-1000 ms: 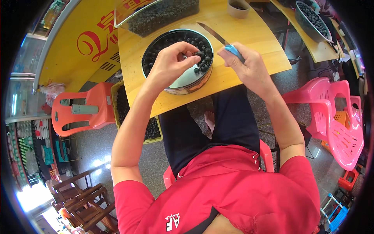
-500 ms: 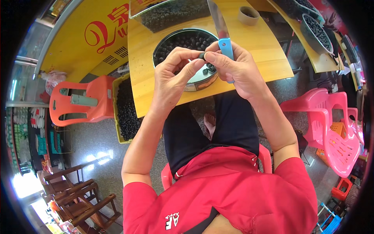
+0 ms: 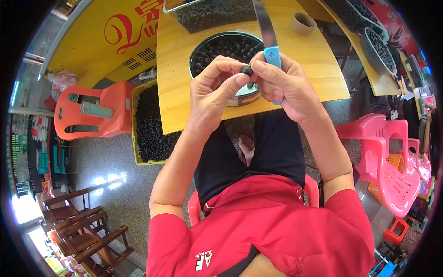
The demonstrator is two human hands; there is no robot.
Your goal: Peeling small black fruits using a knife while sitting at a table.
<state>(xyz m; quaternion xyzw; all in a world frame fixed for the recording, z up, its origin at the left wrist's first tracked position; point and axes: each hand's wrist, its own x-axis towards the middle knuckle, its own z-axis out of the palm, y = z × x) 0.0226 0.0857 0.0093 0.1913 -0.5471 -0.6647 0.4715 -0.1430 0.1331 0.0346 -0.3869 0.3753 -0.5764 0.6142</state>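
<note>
Above the near part of the wooden table, my left hand (image 3: 210,92) pinches a small dark round bead-like piece (image 3: 247,70), perhaps an olive, between thumb and forefinger. Against its other side rest the thumb and fingers of my right hand (image 3: 284,83). That hand is closed round a knife with a blue handle (image 3: 273,57); its broad blade (image 3: 265,27) points up and away. Beneath both hands stands a round metal tin (image 3: 190,60) with many similar dark pieces (image 3: 230,47). My hands hide part of the tin.
Behind the tin, a clear box (image 3: 173,10) holds more dark pieces. A brown cardboard ring (image 3: 303,24) stands at right on the table (image 3: 318,69). Left of the table are a yellow crate (image 3: 134,134) of dark pieces and an orange chair (image 3: 121,111); a pink chair (image 3: 399,177) is at right.
The dark piece shows more plainly between my fingertips, and my right fingertips have drawn slightly back from it. The whole view has shifted a little. The knife stays in my right hand.
</note>
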